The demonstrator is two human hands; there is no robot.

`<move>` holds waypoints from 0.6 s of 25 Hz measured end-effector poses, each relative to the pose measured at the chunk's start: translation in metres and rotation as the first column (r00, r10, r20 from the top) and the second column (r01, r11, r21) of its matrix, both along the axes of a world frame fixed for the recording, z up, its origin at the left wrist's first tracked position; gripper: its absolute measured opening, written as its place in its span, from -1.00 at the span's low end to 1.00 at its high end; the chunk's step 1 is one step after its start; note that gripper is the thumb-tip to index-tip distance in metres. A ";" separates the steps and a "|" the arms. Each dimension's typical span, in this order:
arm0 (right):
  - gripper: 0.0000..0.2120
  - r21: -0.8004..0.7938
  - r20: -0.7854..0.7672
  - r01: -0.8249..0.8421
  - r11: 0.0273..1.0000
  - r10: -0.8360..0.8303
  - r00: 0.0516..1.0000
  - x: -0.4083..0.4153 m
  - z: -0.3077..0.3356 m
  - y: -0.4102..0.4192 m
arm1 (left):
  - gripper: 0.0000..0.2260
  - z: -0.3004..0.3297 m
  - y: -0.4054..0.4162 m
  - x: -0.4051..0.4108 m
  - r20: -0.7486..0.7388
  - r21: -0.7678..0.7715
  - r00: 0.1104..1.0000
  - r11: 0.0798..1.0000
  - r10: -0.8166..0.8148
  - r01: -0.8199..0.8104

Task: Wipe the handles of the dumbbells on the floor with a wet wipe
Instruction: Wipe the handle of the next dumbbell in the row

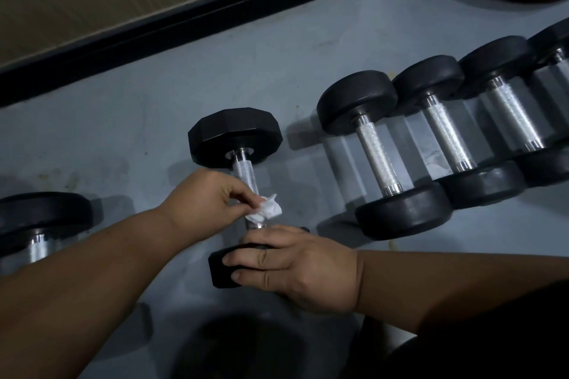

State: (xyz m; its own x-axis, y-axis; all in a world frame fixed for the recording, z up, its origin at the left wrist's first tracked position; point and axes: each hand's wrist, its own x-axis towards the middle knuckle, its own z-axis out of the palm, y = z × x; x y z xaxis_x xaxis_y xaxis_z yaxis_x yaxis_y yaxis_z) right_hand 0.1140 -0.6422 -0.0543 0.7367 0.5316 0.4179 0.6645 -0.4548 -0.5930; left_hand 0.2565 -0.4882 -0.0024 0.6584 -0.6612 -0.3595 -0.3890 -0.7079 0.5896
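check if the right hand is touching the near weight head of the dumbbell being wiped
Touching. The head view shows the right hand lying flat on the dumbbell's near head, fingers spread across its top, no gap visible.

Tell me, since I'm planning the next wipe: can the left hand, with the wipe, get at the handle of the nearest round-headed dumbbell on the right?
Probably yes. That handle lies bare, with nothing on it, and open floor separates it from the left hand holding the wipe.
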 end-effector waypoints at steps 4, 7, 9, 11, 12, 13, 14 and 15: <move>-0.74 -0.021 -0.005 -0.015 1.000 0.015 1.000 0.002 -0.003 0.006 | -0.85 -0.009 -0.004 0.022 0.003 -0.028 0.993 0.992 0.120 -0.120; -0.74 -0.025 0.001 -0.016 1.000 0.016 1.000 0.003 -0.004 0.010 | -0.86 -0.015 -0.011 0.039 0.057 -0.025 0.984 0.986 0.168 -0.166; -0.73 -0.032 0.005 -0.020 0.999 0.020 1.000 0.004 -0.004 0.012 | -0.87 -0.020 -0.013 0.042 0.103 -0.022 0.971 0.976 0.217 -0.216; -0.72 -0.039 0.004 -0.031 0.999 0.031 1.000 0.005 -0.004 0.016 | -0.87 -0.024 -0.011 0.038 0.138 -0.046 0.956 0.966 0.260 -0.256; -0.71 -0.046 -0.002 -0.038 0.998 0.038 0.999 0.006 -0.004 0.017 | -0.86 -0.025 -0.009 0.035 0.134 -0.067 0.951 0.960 0.278 -0.271; -0.71 -0.055 -0.009 -0.047 0.997 0.046 0.999 0.007 -0.004 0.018 | -0.86 -0.026 -0.006 0.032 0.116 -0.085 0.951 0.956 0.288 -0.279; -0.71 -0.062 -0.011 -0.057 0.996 0.057 0.998 0.008 -0.004 0.020 | -0.86 -0.026 -0.002 0.030 0.082 -0.100 0.954 0.954 0.289 -0.281; -0.71 -0.065 -0.008 -0.070 0.995 0.069 0.998 0.009 -0.004 0.022 | -0.85 -0.024 0.002 0.027 0.035 -0.108 0.958 0.954 0.284 -0.279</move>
